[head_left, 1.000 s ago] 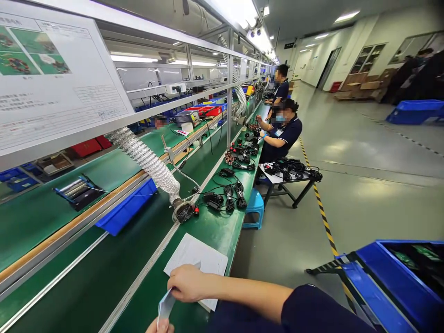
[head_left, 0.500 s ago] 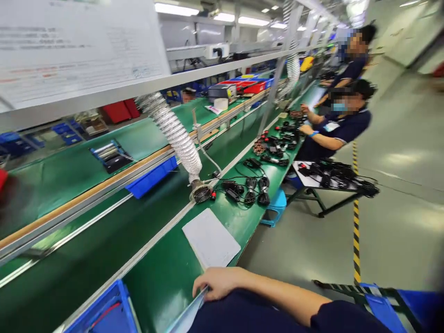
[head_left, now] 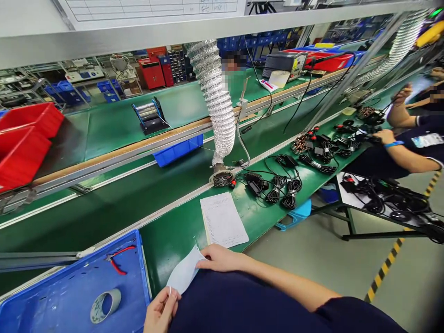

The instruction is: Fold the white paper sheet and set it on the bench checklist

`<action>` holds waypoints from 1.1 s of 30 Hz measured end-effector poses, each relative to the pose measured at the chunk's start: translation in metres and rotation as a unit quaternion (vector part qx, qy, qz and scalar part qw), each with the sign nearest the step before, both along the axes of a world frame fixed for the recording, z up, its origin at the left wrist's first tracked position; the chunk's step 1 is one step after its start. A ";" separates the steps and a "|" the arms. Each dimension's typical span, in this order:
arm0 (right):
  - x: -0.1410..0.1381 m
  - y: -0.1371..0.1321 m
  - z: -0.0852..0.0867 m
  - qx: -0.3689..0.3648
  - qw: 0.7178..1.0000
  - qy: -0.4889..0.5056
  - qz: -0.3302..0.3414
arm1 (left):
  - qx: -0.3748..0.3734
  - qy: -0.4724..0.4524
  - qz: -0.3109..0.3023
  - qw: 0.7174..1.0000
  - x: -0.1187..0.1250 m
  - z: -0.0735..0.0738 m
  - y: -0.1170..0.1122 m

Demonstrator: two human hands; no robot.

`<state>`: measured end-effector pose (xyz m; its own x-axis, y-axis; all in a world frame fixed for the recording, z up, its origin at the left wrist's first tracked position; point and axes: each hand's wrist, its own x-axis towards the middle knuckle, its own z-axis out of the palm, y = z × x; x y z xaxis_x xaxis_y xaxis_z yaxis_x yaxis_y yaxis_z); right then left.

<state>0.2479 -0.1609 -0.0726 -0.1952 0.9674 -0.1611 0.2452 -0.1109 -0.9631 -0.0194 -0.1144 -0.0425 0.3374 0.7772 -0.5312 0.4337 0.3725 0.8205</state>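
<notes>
Pale face mask (head_left: pixel 185 276) stretched between both hands above the lap, at the green bench (head_left: pixel 166 236) edge. Right hand (head_left: pixel 222 258) pinches its upper end; left hand (head_left: pixel 160 311) pinches the lower end, fingers closed on the edge. Long axis slants from lower left up to upper right. Blue tray (head_left: pixel 62 296) just left.
</notes>
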 end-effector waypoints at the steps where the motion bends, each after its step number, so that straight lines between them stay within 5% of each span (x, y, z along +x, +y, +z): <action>1: -0.001 0.002 -0.002 -0.002 1.000 0.004 0.000 | 0.021 -0.002 0.008 1.000 0.002 0.001 -0.004; 7: -0.008 0.013 -0.013 -0.018 0.993 0.097 -0.062 | 0.151 -0.011 0.031 0.988 0.016 0.013 -0.013; 12: -0.014 0.016 -0.014 -0.037 0.976 0.182 -0.113 | 0.118 -0.041 0.048 0.991 0.031 0.015 0.003; 18: -0.018 0.011 -0.002 0.029 0.982 0.045 -0.180 | 0.044 -0.050 -0.115 0.991 0.054 -0.001 0.014; 21: -0.020 0.010 0.000 0.070 0.982 -0.093 -0.146 | 0.026 -0.081 -0.152 0.985 0.061 -0.010 0.015; 26: -0.020 0.011 -0.001 0.217 0.956 -0.193 -0.044 | 0.022 -0.108 -0.071 0.991 0.079 -0.009 0.011; 33: -0.025 0.012 -0.006 0.232 0.940 -0.244 -0.048 | 0.054 -0.083 0.011 0.995 0.106 0.000 0.009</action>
<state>0.2233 -0.1493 -0.0784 -0.1155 0.9652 0.2346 0.6812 0.2488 -0.6885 0.0865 -0.1059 -0.0422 0.3952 0.8347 -0.3836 0.2823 0.2870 0.9154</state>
